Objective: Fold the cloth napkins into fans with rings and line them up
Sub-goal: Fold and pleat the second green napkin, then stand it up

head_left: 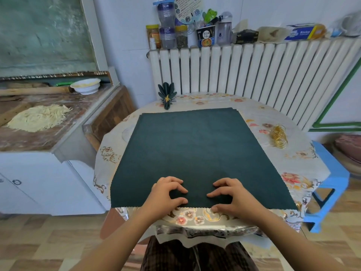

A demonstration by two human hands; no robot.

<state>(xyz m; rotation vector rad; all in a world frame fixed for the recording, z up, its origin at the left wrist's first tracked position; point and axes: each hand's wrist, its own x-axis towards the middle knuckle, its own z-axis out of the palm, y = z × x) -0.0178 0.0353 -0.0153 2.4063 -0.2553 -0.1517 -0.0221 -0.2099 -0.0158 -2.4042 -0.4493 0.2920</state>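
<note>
The napkin (195, 153) lies flat, dark green, spread over most of the table (293, 157), its near edge just shy of the table's front lip, handy for pleating from the person's side. A 2nd edge peeks out at the far corner, so prob. more than 1 napkin stacked there; can't tell how many.

Both hands sit at the near edge, close together. Left hand (168, 194) & right hand (232, 196) have fingers curled down on the cloth w/ thumbs at the hem: looks like pinching up the 1st pleat, though no fold is raised yet.

1 finished fan (167, 94) stands at the far left corner, ring on, likely the start of the line. Spare gold rings (279, 136) wait at the right, clear of the cloth but w/in reach.
</note>
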